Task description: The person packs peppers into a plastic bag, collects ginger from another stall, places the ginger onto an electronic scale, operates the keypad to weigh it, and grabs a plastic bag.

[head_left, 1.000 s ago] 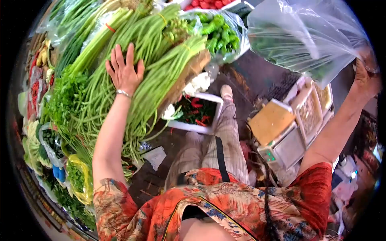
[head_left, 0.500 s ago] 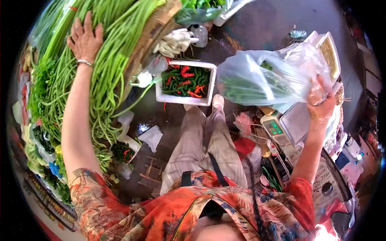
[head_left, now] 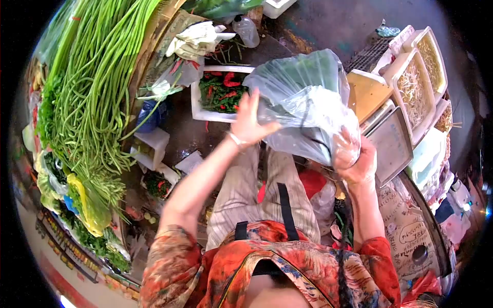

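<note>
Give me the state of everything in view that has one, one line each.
Plastic bag: held, green contents showing through
Right hand: closed on the bag
Left hand: open, fingers spread
White foam box: uncovered, holding red and green peppers
Long green beans: heaped
Sprout tubs: uncovered

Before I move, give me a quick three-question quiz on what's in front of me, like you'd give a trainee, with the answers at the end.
1. True or false: the fingers of the left hand are spread apart.

2. What does the right hand grip?
A) a metal tray
B) a clear plastic bag
C) a bunch of long beans

3. Fill in the colour: the white box, partly covered by the bag in this view, holds dark green peppers and some ____ ones.

Key: 1 true; 2 B; 3 red.
</note>
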{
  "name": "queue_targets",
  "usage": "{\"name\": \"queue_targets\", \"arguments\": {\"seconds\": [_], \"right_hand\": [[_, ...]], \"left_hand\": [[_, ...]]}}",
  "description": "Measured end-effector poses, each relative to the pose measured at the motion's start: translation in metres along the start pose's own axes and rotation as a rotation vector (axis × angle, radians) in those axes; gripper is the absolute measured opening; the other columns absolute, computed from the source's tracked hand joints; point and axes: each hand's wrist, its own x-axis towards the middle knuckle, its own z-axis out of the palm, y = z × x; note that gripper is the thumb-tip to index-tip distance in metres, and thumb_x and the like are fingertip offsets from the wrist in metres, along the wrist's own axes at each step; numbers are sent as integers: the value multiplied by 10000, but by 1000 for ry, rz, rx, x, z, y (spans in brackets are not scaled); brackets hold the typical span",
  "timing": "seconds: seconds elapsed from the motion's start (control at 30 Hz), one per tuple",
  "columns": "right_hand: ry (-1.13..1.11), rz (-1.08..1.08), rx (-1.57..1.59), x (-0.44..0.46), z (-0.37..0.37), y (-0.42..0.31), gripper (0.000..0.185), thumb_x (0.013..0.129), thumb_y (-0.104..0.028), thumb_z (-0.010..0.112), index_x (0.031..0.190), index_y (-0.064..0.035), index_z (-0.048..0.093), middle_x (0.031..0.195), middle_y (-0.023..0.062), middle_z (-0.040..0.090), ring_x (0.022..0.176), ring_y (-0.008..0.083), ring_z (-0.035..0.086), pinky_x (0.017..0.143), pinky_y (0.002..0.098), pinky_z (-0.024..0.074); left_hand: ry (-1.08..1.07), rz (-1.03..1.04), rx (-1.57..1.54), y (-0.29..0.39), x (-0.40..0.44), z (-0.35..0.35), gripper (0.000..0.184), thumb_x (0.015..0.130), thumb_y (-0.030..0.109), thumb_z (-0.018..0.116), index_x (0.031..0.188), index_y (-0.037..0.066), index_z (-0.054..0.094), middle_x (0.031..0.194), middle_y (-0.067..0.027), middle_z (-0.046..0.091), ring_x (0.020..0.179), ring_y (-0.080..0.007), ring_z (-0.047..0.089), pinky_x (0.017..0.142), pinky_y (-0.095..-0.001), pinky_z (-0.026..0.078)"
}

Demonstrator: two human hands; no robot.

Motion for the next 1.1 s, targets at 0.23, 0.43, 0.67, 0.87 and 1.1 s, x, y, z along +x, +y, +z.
{"name": "queue_targets", "arguments": {"seconds": [0.23, 0.43, 0.67, 0.87, 1.1], "right_hand": [[-60, -65, -113, -16, -8, -15, 302, 793, -190, 486, 1045, -26, 516, 826, 82, 569, 480, 144, 463, 329, 226, 308], [-79, -89, -219, 21, 8, -51, 353, 820, -234, 460, 1065, 3, 552, 915, 105, 598, 612, 179, 548, 424, 267, 436], [-187, -190, -430, 152, -42, -72, 186, 858, -151, 436, 962, -44, 547, 792, 32, 570, 632, 135, 503, 538, 267, 391], [222, -633, -816, 217, -119, -86, 227, 859, -133, 462, 1033, -27, 562, 921, 39, 604, 811, 124, 543, 716, 257, 418], [515, -1185, -1585, 209, -88, -55, 340, 818, -113, 515, 1149, -34, 519, 1116, 116, 539, 1041, 236, 509, 904, 311, 386]], "left_hand": [[-195, -411, -469, 19, -34, 88, 323, 713, 73, 561, 1029, 9, 552, 939, -104, 629, 875, -205, 592, 804, -285, 452], [-105, -650, -1155, 21, -82, 47, 202, 699, -68, 474, 843, 64, 523, 787, 6, 537, 783, -123, 550, 696, -237, 455], [229, -731, -1326, -55, -79, 116, 186, 757, -44, 534, 901, 70, 501, 932, -56, 598, 818, -150, 599, 619, -305, 537], [85, -847, -1359, -91, -52, 144, 192, 771, -39, 539, 945, 40, 552, 1023, -106, 612, 951, -201, 595, 631, -327, 533], [-215, -705, -1360, -89, -55, 134, 225, 805, 158, 615, 1012, 89, 563, 1010, -29, 611, 950, -147, 564, 773, -350, 475]]}}
